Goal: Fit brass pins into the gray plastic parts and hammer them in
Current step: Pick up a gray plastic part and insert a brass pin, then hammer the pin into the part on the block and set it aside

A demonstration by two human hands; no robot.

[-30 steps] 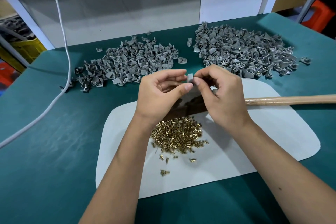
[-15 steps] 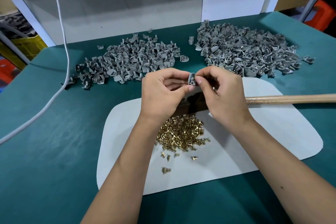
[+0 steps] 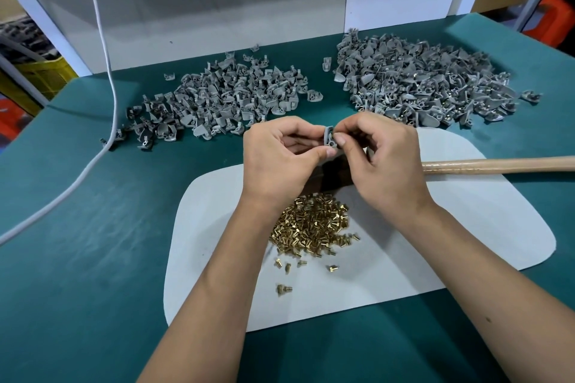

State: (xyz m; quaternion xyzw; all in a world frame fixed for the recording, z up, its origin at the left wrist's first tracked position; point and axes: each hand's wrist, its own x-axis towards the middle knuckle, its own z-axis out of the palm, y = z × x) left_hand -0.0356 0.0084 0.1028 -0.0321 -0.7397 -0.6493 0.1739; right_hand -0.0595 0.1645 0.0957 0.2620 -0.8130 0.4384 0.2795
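At frame centre we pinch a gray part [image 3: 329, 137] upright in our left hand [image 3: 281, 162], while our right hand [image 3: 384, 162], fingers closed presumably on a pin we cannot see, meets it from the right, above the pins [image 3: 311, 225].

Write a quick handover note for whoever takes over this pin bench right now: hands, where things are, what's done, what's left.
Left hand: pinches one gray part above the white mat.
Right hand: its grip is at the same part, fingertips pinched as if seating a pin; the pin itself is hidden.
Brass pins: heaped on the mat below the hands.
Hammer handle: lying on the mat, right side, untouched.
Left pile: plain gray parts. Right pile: parts with brass showing, probably done.
Left to do: seat this pin, hammer it, then work through the left pile.
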